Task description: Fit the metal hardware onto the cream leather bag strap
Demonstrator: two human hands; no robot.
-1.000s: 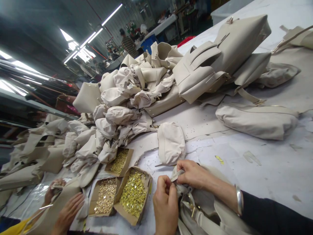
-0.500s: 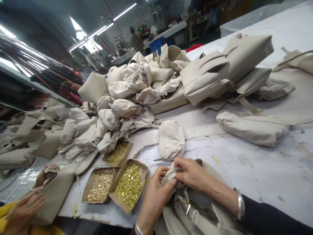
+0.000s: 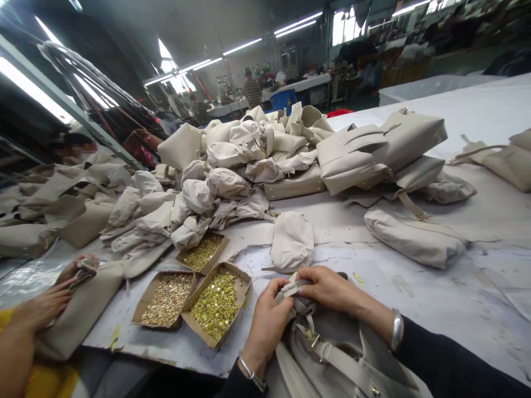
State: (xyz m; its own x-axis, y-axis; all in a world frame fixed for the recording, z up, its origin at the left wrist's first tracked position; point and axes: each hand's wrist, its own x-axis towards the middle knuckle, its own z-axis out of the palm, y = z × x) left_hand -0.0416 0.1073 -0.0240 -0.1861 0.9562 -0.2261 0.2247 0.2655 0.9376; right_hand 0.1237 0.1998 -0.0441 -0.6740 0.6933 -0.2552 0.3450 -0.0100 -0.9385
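Cream leather bag (image 3: 332,354), lying at the near edge of the table (image 3: 456,298) against the person's body, with its strap and brass ring fittings uppermost. Left hand (image 3: 267,326): fingers curled narrow, pinching a small folded tab (image 3: 290,288) of the bag's strap end. Right hand (image 3: 327,287): closed over the same tab from the far side, thumb and fingers touching it, so both hands meet on one piece. The bag looks soft and limp, likely to sag and fold where it is unsupported; its surface appears smooth and may slip under a loose grip. The strap looks firmer than the body and seems the better place to hold it, near the ring (image 3: 314,344). Weight appears light to moderate.

Three open cardboard boxes stand just left of the hands. The nearest box (image 3: 218,304) holds bright yellow-gold metal fittings, loose and heaped. The box beside it (image 3: 166,298), to the left, holds duller gold pieces of finer grain. The far box (image 3: 203,252) holds small brass-coloured pieces; their exact shape is too small to tell.

Beyond the boxes, a pile of cream bags and stuffed pouches (image 3: 232,166) covers the table's middle; one small pouch (image 3: 292,240) lies apart, just beyond the hands. At lower left a co-worker's hand (image 3: 45,304) rests on another bag (image 3: 78,312).
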